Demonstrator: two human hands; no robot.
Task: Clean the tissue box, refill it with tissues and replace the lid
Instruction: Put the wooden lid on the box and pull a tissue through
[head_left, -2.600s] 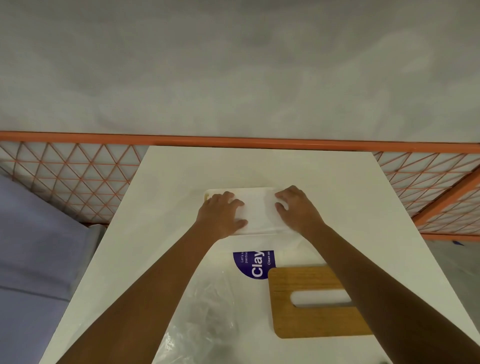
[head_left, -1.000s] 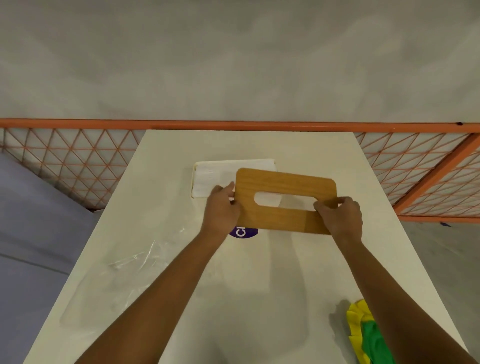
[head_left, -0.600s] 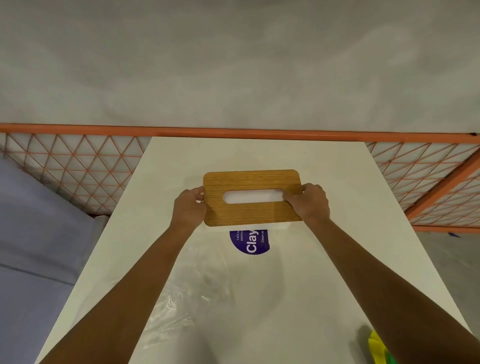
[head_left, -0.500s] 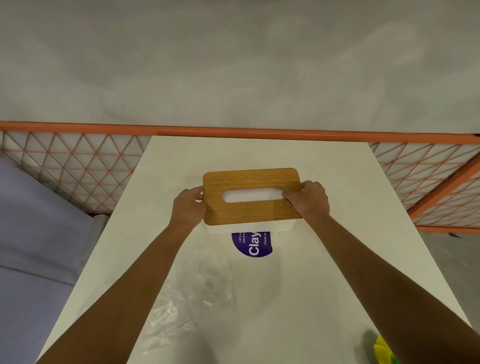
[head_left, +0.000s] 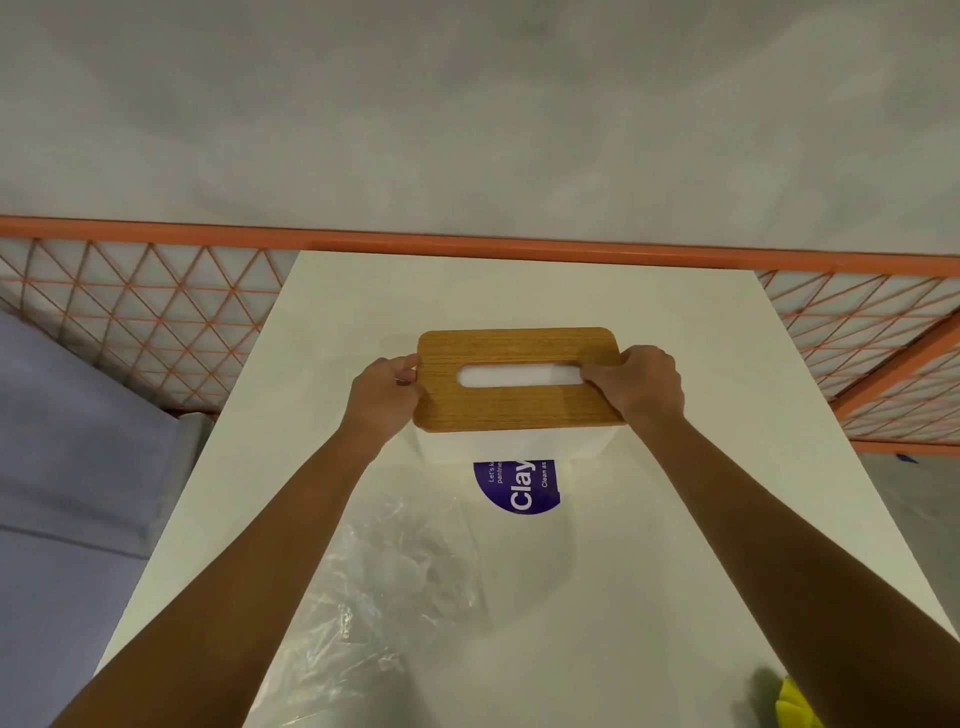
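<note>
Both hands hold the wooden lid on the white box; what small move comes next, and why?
Probably press the wooden lid down evenly, then let go. The left hand and right hand grip its short ends, it covers the white tissue box with only the near wall showing, and white shows through its slot. Whether it is fully seated cannot be told.

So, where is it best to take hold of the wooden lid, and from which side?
By its two short ends, coming in from left and right, as the left hand and right hand do. The wooden lid is a flat, wide board lying level on the white tissue box; end grips should keep it level.
</note>
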